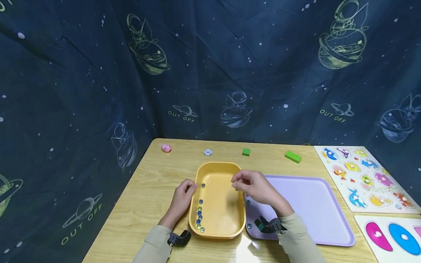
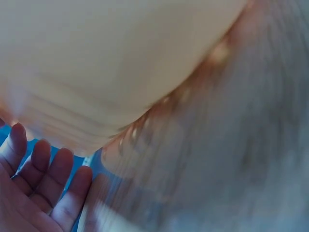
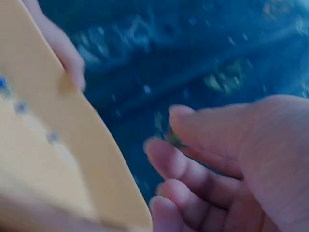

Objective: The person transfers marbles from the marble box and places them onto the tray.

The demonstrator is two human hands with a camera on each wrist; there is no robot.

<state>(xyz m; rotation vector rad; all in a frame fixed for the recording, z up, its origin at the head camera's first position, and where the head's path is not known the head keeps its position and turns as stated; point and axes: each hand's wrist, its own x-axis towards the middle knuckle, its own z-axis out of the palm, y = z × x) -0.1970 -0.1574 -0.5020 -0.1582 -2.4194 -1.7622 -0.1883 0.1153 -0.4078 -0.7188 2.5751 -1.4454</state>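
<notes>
A yellow tray [image 1: 219,204] holds several glass marbles [image 1: 199,213] lined up along its left side. My left hand [image 1: 182,199] touches the outside of the tray's left wall; in the left wrist view its fingers [image 2: 62,169] are nearly straight, tips at the wall. Above the tray's right rim is my right hand [image 1: 254,186]. Between thumb and index finger it pinches a small greenish marble [image 3: 174,139], mostly covered by the fingertips. A purple tray [image 1: 306,208] lies to the right, partly beneath the right forearm, with a few marbles [image 1: 249,226] near its left edge.
Along the back of the table lie a pink pig figure [image 1: 166,148], a poker chip [image 1: 208,152], a small green block [image 1: 246,152] and a longer green block [image 1: 293,157]. Animal [image 1: 366,179] and shape puzzle boards [image 1: 391,235] occupy the right side. A dark curtain [image 1: 210,73] hangs behind.
</notes>
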